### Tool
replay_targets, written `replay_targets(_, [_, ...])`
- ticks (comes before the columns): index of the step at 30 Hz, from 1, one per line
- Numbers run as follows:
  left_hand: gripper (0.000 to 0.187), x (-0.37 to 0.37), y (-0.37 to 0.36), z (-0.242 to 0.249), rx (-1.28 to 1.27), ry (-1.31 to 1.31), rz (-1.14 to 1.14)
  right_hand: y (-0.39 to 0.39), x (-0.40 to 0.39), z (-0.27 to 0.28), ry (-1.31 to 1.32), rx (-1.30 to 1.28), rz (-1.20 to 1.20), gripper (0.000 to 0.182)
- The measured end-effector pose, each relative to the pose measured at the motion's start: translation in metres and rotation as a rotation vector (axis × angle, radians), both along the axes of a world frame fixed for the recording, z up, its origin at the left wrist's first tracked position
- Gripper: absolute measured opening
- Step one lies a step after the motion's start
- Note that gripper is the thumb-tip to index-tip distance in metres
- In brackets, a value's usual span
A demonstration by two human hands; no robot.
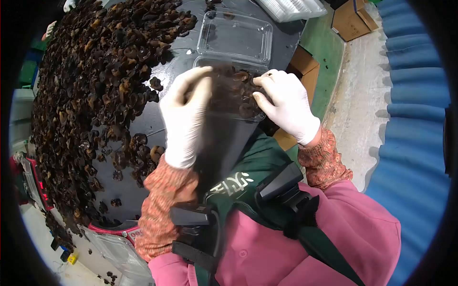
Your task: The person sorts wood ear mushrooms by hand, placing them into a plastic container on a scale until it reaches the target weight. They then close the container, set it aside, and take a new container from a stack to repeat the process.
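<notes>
A clear plastic clamshell box (234,35) lies on the dark table with its lid folded back, away from me. Dark brown wood ear mushrooms (236,93) fill its near half, partly smeared by motion. My left hand (186,112), in a white glove, is at the box's left side, thumb and fingers apart beside the blurred mushrooms. At the right edge, my gloved right hand (288,102) has its thumb and forefinger spread against the mushrooms. Nothing gripped shows in either hand, though some fingertips are partly hidden.
A large heap of wood ears (95,81) covers the left of the table (217,143). Stacked clear boxes (291,8) stand at the far edge. Cardboard boxes (353,21) sit to the right. A red scale (126,231) is near my left elbow. Another person's gloved hand (69,5) shows far left.
</notes>
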State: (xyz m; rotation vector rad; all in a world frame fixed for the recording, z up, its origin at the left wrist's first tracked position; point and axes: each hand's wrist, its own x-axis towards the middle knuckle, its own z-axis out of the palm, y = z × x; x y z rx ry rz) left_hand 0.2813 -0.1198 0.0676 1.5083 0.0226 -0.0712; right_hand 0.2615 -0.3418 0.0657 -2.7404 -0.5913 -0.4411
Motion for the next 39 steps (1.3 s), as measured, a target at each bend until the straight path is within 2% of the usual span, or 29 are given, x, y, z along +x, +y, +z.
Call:
replay_targets(1, [0.02, 0.008, -0.01, -0.025, 0.306, -0.358, 0.027, 0.0, 0.002, -0.004, 0.007, -0.01, 0.006, 0.02])
replay_targets(3, [0.024, 0.023, -0.022, -0.048, 0.612, -0.62, -0.076, -0.001, 0.003, -0.01, 0.025, 0.01, 0.039, 0.02])
replay_targets(5, [0.028, 0.014, -0.031, -0.051, 0.851, -0.746, -0.065, -0.002, 0.003, -0.013, 0.089, -0.015, 0.045, 0.021])
replay_targets(6, [0.032, 0.014, -0.03, -0.05, 0.851, -0.696, -0.136, -0.003, 0.006, -0.014, 0.114, -0.044, 0.042, 0.019])
replay_targets(10, [0.033, 0.017, -0.007, -0.028, 0.454, -0.469, -0.132, -0.006, 0.013, -0.016, 0.113, -0.014, -0.021, 0.014])
replay_targets(11, [0.033, 0.011, 0.001, -0.008, 0.333, -0.303, -0.101, -0.006, 0.016, -0.016, 0.087, 0.006, -0.023, 0.012])
replay_targets(14, [0.031, -0.009, 0.04, 0.027, 0.376, -0.082, 0.122, -0.006, 0.018, -0.011, 0.003, 0.114, -0.017, 0.01])
replay_targets(16, [0.031, -0.031, 0.072, 0.027, 0.224, -0.065, 0.238, -0.006, 0.017, -0.007, -0.009, 0.151, -0.027, 0.009])
replay_targets(19, [0.032, -0.083, 0.118, 0.022, 0.178, -0.018, 0.424, -0.005, 0.015, -0.004, -0.035, 0.189, 0.014, 0.01])
replay_targets(23, [0.03, -0.168, 0.146, 0.012, 0.3, 0.17, 0.67, 0.015, 0.006, 0.007, 0.011, 0.246, 0.139, 0.014])
replay_targets(26, [0.028, -0.224, 0.135, 0.004, 0.322, 0.277, 0.723, 0.047, -0.011, 0.001, 0.149, 0.313, 0.308, 0.013])
replay_targets(30, [0.032, -0.266, 0.114, -0.01, 0.275, 0.43, 0.78, 0.076, -0.028, -0.017, 0.222, 0.153, 0.6, 0.015])
replay_targets(33, [0.034, -0.275, 0.108, -0.031, 0.403, 0.418, 0.709, 0.099, -0.042, -0.028, 0.311, 0.131, 0.725, 0.014])
replay_targets(34, [0.037, -0.278, 0.111, -0.037, 0.367, 0.394, 0.74, 0.102, -0.042, -0.028, 0.325, 0.097, 0.729, 0.014])
replay_targets(35, [0.042, -0.268, 0.108, -0.037, 0.594, 0.299, 0.592, 0.115, -0.048, -0.036, 0.349, 0.059, 0.819, 0.02])
replay_targets(39, [0.043, -0.24, 0.106, -0.041, 0.914, 0.115, 0.375, 0.146, -0.061, -0.053, 0.277, 0.033, 0.863, 0.025])
